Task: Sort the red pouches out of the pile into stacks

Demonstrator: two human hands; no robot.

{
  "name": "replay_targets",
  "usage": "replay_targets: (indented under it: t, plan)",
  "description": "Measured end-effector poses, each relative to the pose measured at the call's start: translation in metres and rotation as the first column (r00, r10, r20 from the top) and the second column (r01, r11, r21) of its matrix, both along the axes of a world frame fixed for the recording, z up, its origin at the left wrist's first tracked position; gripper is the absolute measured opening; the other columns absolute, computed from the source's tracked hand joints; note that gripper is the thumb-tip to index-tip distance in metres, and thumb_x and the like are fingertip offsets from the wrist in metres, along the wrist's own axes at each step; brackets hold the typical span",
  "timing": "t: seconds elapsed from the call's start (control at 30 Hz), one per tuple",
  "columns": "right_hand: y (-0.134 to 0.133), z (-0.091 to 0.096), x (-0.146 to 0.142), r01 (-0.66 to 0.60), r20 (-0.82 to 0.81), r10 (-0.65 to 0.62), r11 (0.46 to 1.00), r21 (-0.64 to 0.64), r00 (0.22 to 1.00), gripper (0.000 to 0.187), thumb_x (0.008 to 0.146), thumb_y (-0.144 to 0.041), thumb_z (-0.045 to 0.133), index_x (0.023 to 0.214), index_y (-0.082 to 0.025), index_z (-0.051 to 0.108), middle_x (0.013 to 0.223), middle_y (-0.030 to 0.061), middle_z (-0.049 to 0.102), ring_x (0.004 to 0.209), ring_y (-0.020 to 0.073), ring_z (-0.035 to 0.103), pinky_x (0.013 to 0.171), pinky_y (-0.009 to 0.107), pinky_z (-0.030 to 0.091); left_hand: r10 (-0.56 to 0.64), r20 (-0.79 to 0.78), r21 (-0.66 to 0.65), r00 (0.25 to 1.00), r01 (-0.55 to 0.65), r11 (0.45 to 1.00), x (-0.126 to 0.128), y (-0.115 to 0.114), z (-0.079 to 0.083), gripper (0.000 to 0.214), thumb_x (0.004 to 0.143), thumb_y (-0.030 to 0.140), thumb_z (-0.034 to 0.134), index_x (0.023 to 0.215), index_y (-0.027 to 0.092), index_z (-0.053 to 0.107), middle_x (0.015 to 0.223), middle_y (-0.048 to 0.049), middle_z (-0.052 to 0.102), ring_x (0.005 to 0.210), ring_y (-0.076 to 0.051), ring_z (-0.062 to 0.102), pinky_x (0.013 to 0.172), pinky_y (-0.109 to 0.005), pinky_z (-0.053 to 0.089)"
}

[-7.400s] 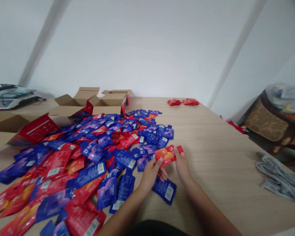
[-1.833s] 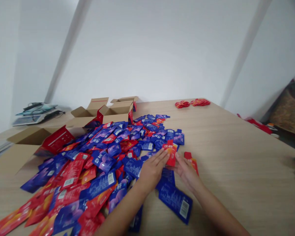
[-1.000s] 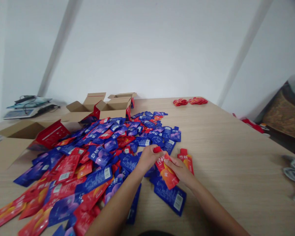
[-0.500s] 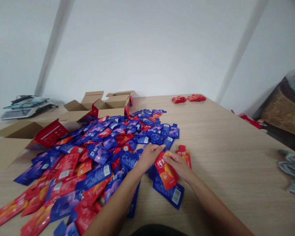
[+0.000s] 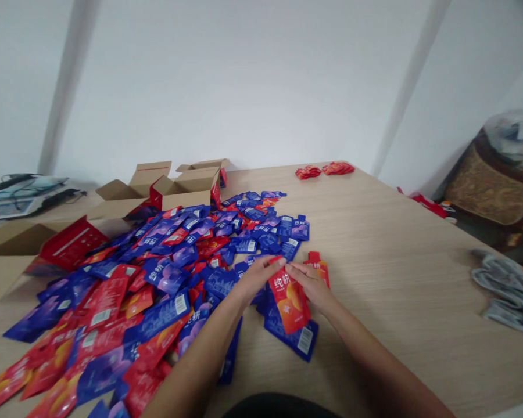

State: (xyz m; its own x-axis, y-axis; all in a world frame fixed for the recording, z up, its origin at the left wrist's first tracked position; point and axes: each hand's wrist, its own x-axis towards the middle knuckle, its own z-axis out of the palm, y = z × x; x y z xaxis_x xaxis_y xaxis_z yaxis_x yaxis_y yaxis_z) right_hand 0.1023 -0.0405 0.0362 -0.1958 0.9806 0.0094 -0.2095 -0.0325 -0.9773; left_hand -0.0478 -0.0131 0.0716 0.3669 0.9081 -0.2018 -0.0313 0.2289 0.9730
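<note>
Both hands meet at the top of a red pouch [image 5: 290,302] with orange fruit printed on its front. My left hand [image 5: 260,275] pinches its upper left edge, and my right hand [image 5: 309,281] grips its upper right side. Beneath the held pouch lies a blue pouch [image 5: 283,335] with a barcode at its corner. Another red pouch [image 5: 322,269] rests on the table just beyond my right hand, partly covered by it. Left of my hands spreads a large heap of blue and red pouches [image 5: 165,276].
Open cardboard boxes [image 5: 187,199] stand behind the heap, and one more box [image 5: 9,264] is at the left. Two small red bundles [image 5: 337,168] lie at the table's far edge. Grey gloves [image 5: 508,290] lie at the right. A patterned chair [image 5: 483,180] stands beyond the table [image 5: 387,249].
The view has turned slightly right, so everything shifts left. My right hand has moved up along the red pouch toward its top, closer to my left fingers. The pouch hangs a little straighter.
</note>
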Motion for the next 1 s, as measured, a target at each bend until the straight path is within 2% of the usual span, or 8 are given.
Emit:
replay_targets:
  t: [0.13, 0.3, 0.37, 0.47, 0.6, 0.7, 0.8, 1.0]
  plan:
    - [0.005, 0.001, 0.010, 0.002, 0.062, -0.005, 0.999, 0.049, 0.998, 0.035, 0.077, -0.053, 0.059, 0.067, -0.019, 0.063, 0.060, -0.0025, 0.059, 0.057, 0.0126, 0.052, 0.055, 0.024, 0.038, 0.011, 0.014, 0.071, 1.000, -0.012, 0.997, 0.011, -0.001, -0.003, 0.041, 0.060, 0.048, 0.074, 0.061, 0.015, 0.051, 0.053, 0.0059, 0.050, 0.046, -0.005, 0.043, 0.048, -0.018, 0.031]
    - [0.009, 0.001, 0.020, -0.022, 0.060, 0.022, 1.000, 0.006, 0.998, 0.037, 0.076, -0.055, 0.059, 0.069, -0.018, 0.062, 0.059, -0.0018, 0.061, 0.054, 0.0129, 0.054, 0.054, 0.024, 0.042, 0.118, 0.031, 0.048, 0.993, -0.119, 0.992, 0.026, 0.008, -0.020, 0.053, 0.070, 0.064, 0.058, 0.049, 0.018, 0.041, 0.039, 0.0064, 0.039, 0.035, -0.005, 0.033, 0.039, -0.020, 0.024]
    - [0.016, -0.006, 0.032, 0.116, 0.051, -0.116, 0.993, -0.015, 0.992, 0.038, 0.075, -0.056, 0.058, 0.074, -0.019, 0.064, 0.061, -0.0010, 0.064, 0.054, 0.0143, 0.057, 0.054, 0.025, 0.044, 0.203, 0.034, 0.102, 0.979, -0.205, 0.973, 0.019, 0.021, -0.027, 0.058, 0.072, 0.069, 0.050, 0.045, 0.021, 0.031, 0.035, 0.0082, 0.029, 0.031, -0.005, 0.029, 0.037, -0.021, 0.021]
    - [0.032, -0.027, 0.062, 0.403, 0.106, -0.396, 0.914, -0.052, 0.912, 0.039, 0.075, -0.057, 0.053, 0.076, -0.020, 0.063, 0.065, 0.0020, 0.068, 0.057, 0.0187, 0.061, 0.056, 0.029, 0.048, 0.296, -0.119, 0.247, 0.948, -0.261, 0.933, -0.007, 0.051, -0.036, 0.056, 0.078, 0.068, 0.037, 0.048, 0.022, 0.030, 0.036, 0.0080, 0.030, 0.031, -0.007, 0.033, 0.037, -0.021, 0.028]
    - [0.052, -0.057, 0.089, 0.506, 0.417, -0.492, 0.858, 0.083, 0.765, 0.041, 0.077, -0.054, 0.042, 0.067, -0.020, 0.063, 0.064, 0.0061, 0.068, 0.062, 0.0234, 0.063, 0.058, 0.033, 0.048, 0.433, -0.558, 0.520, 0.708, -0.109, 0.847, -0.050, 0.091, -0.043, 0.047, 0.090, 0.045, 0.025, 0.062, 0.018, 0.051, 0.055, -0.0018, 0.059, 0.050, -0.013, 0.057, 0.052, -0.024, 0.047]
    - [0.058, -0.069, 0.090, 0.474, 0.618, -0.531, 0.837, 0.274, 0.580, 0.041, 0.079, -0.049, 0.035, 0.063, -0.021, 0.060, 0.072, 0.0087, 0.069, 0.073, 0.0236, 0.062, 0.071, 0.035, 0.047, 0.512, -0.621, 0.612, 0.593, -0.039, 0.790, -0.067, 0.116, -0.045, 0.034, 0.089, 0.030, 0.031, 0.085, 0.015, 0.061, 0.091, -0.0089, 0.068, 0.088, -0.017, 0.064, 0.081, -0.029, 0.049]
    - [0.061, -0.074, 0.085, 0.424, 0.693, -0.576, 0.809, 0.407, 0.434, 0.036, 0.079, -0.047, 0.036, 0.067, -0.021, 0.058, 0.079, 0.0116, 0.066, 0.082, 0.0255, 0.058, 0.082, 0.038, 0.043, 0.516, -0.686, 0.644, 0.513, 0.096, 0.759, -0.068, 0.137, -0.049, 0.033, 0.088, 0.020, 0.036, 0.112, 0.013, 0.058, 0.121, -0.0114, 0.060, 0.117, -0.018, 0.052, 0.102, -0.029, 0.037]
    - [0.067, -0.084, 0.087, 0.435, 0.655, -0.621, 0.779, 0.452, 0.431, 0.036, 0.079, -0.045, 0.037, 0.087, -0.017, 0.059, 0.094, 0.0136, 0.064, 0.094, 0.0274, 0.055, 0.092, 0.043, 0.039, 0.476, -0.819, 0.568, 0.321, 0.331, 0.753, -0.048, 0.169, -0.060, 0.048, 0.083, 0.006, 0.038, 0.131, 0.003, 0.043, 0.140, -0.0199, 0.043, 0.133, -0.022, 0.037, 0.109, -0.034, 0.029]
